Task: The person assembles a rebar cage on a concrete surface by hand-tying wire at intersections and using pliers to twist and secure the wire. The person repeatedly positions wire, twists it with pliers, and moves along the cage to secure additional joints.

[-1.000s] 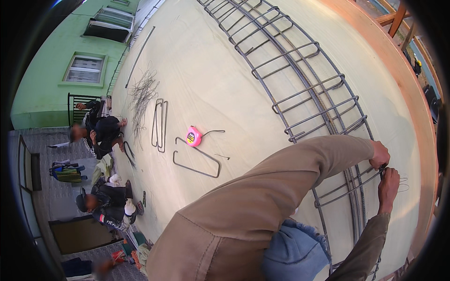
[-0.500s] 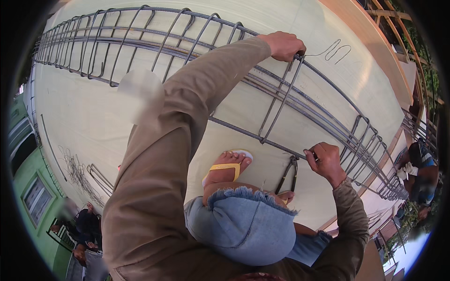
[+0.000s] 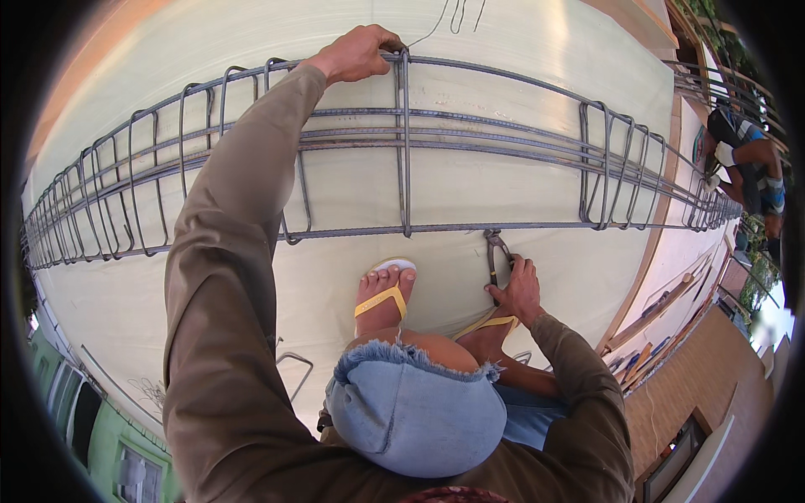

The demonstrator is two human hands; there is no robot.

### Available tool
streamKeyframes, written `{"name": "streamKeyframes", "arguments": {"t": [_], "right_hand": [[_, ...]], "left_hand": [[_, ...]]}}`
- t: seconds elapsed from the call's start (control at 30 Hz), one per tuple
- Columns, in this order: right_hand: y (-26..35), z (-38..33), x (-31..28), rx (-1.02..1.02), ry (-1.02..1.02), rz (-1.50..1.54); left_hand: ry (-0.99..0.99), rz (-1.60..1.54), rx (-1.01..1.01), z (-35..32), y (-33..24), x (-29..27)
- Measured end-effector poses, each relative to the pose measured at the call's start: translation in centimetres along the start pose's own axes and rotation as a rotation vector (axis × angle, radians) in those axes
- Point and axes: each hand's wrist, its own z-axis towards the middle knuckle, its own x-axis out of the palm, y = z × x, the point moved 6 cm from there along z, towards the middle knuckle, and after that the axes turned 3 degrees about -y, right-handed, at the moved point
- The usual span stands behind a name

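A long rebar cage [image 3: 453,117] of ribbed bars and bent square stirrups crosses the pale sheeted surface in front of me. With bent fingers my left hand [image 3: 356,54] grips its far top bar beside a single stirrup [image 3: 405,142]. A thin tie wire [image 3: 432,29] runs out from that corner, and the fingertips are partly hidden. Below the near bar [image 3: 453,227], my right hand [image 3: 520,291] has its thumb and fingers around the dark handles of nippers [image 3: 496,249]. The nippers stand jaws up, with their head close to the near bar.
My yellow-strapped sandals [image 3: 381,302] are on the sheet near the cage. A bent steel rod [image 3: 295,365] lies to my left. Far right, a co-worker [image 3: 746,159] with pale gloves crouches by more bars. Planks [image 3: 658,314] lie beyond the sheet's right edge.
My right hand has left the near bar and come down onto the nippers. My left hand stays at the stirrup corner. The view has turned, so the cage now lies more level.
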Motion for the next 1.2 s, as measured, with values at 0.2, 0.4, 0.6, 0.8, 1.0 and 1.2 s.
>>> {"name": "streamKeyframes", "arguments": {"t": [0.2,0.4,0.6,0.8,1.0,1.2], "right_hand": [[-0.7,-0.1,-1.6,-0.139,-0.075,0.159],[4.4,-4.1,-12.6,-0.149,0.427,0.362],[14.1,1.4,-25.2,-0.268,0.207,0.371],[23.2,10.6,-33.1,-0.466,-0.486,-0.062],[26.7,15.0,-32.1,-0.595,-0.408,-0.504],[27.2,16.3,-34.1,-0.625,-0.378,-0.649]], "left_hand": [[0.025,-0.066,-0.059,0.2,0.1,0.1],[0.03,-0.118,-0.058,0.5,0.2,-0.1],[0.033,-0.056,-0.118,0.1,0.1,-0.2],[0.02,-0.031,-0.097,-0.6,-0.6,-0.9],[0.045,-0.006,-0.119,-0.4,-0.5,-0.9],[0.072,0.0,-0.127,-0.2,-0.2,-0.7]]}}
